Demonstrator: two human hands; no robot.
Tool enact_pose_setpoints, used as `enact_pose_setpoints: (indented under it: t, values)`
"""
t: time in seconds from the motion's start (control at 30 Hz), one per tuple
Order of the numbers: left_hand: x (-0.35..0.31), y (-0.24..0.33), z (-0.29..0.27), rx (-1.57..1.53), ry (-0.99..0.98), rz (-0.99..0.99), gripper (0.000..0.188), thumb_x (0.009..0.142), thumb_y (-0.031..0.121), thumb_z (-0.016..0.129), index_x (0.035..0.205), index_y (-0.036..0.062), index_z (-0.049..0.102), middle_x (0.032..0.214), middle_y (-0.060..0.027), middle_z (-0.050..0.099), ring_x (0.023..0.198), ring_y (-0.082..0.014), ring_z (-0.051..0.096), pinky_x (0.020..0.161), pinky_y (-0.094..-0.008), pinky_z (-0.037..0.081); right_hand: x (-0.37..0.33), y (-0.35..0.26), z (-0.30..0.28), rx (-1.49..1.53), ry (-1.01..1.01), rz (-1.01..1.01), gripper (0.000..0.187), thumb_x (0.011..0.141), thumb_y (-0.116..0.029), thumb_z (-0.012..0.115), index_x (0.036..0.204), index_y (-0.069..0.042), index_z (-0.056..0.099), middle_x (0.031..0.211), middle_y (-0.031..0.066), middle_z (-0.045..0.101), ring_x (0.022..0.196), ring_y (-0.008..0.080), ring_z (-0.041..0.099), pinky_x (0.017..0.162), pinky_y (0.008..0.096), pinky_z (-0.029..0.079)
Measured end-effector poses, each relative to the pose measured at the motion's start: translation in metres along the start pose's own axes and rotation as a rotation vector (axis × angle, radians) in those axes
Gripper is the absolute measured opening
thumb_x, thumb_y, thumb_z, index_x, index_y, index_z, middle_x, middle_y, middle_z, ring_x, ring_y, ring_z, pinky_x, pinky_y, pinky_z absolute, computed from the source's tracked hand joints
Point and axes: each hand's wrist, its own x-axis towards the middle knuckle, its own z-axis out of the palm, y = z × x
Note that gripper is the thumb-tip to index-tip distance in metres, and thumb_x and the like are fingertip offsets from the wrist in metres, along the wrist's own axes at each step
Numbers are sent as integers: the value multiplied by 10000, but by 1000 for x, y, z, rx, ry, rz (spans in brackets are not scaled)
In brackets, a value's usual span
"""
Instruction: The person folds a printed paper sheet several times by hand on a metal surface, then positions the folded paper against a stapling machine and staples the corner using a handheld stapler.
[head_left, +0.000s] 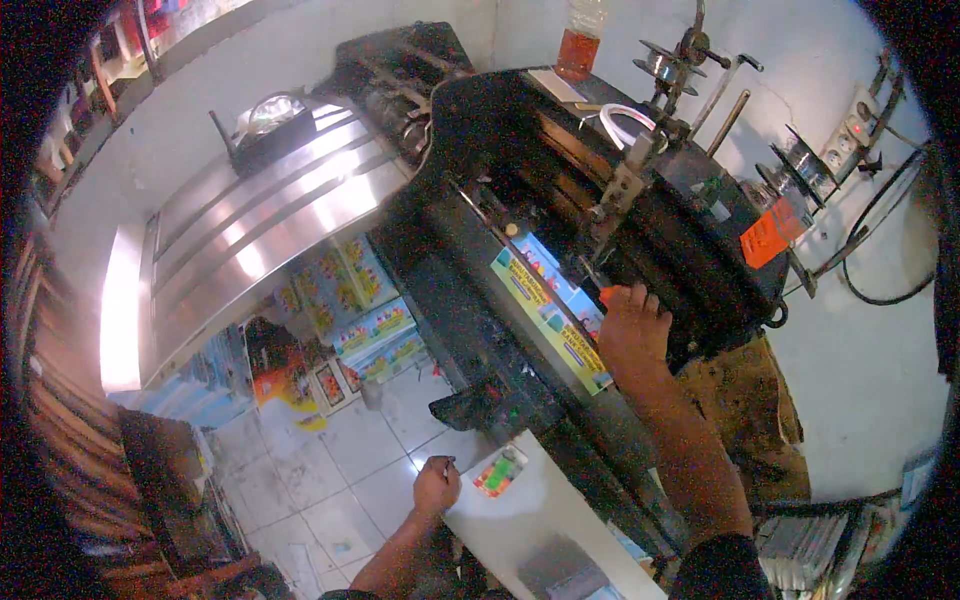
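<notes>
My right hand (640,330) reaches to the stitching head (625,185) of a dark wire-stitching machine. Its fingers are curled round an orange-handled tool (605,294) with a thin metal shaft, which looks like a screwdriver. Just beside that hand, yellow and blue printed booklets (550,320) lie along the machine's ledge. My left hand (437,486) is closed, low by the corner of a white tabletop (520,515); whatever it may hold is hidden. A small card or packet with green and red print (500,471) lies on that tabletop, near the left hand.
Wire spools (665,68) are mounted above the machine. A bottle of orange liquid (580,45) and a white ring (628,125) sit on its top. A shiny metal panel (270,215) stands at left, with printed stacks (375,330) beneath. Wall sockets (845,145) and cables are at right.
</notes>
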Motion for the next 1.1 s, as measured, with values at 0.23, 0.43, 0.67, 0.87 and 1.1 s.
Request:
enact_pose_setpoints:
  t: [0.23, 0.43, 0.67, 0.87, 1.1]
  values:
    - [0, 2, -1, -27, -11, -19, 252, 849, 164, 518, 999, 18, 657, 1026, -181, 638, 916, -365, 625, 803, -417, 517, 0, -2, -6, -21, -81, 29, 329, 804, -187, 562, 1072, -11, 492, 1044, 108, 524, 995, 282, 541, 774, 483, 476]
    - [-2, -1, 0, -16, 13, 9, 253, 845, 167, 527, 1002, 19, 657, 1023, -178, 638, 920, -353, 627, 809, -414, 517, 1, 2, -14, 30, -159, 43, 326, 815, -185, 549, 1086, -19, 476, 1053, 116, 521, 1007, 284, 525, 817, 501, 453]
    - [-2, 0, 3, 14, 29, -20, 245, 849, 193, 542, 1023, 72, 665, 1033, -160, 639, 900, -347, 634, 794, -415, 522, -6, 6, -4, 45, -39, -14, 284, 821, -191, 539, 1042, -15, 505, 1004, 136, 562, 967, 320, 563, 743, 498, 487]
    - [-3, -5, 4, -5, 48, -5, 258, 852, 216, 536, 1023, 76, 667, 1031, -157, 640, 876, -340, 636, 769, -414, 523, -2, 5, -5, 146, -68, 31, 329, 819, -216, 559, 1063, -3, 505, 1033, 156, 568, 991, 331, 561, 804, 526, 473]
    - [-2, 0, 0, -73, 10, -54, 257, 847, 220, 544, 1024, 77, 663, 1017, -156, 641, 844, -335, 637, 755, -410, 524, 7, -4, -16, 65, -129, 53, 311, 873, -240, 494, 1107, -39, 535, 1073, 151, 549, 1058, 329, 523, 872, 568, 424]
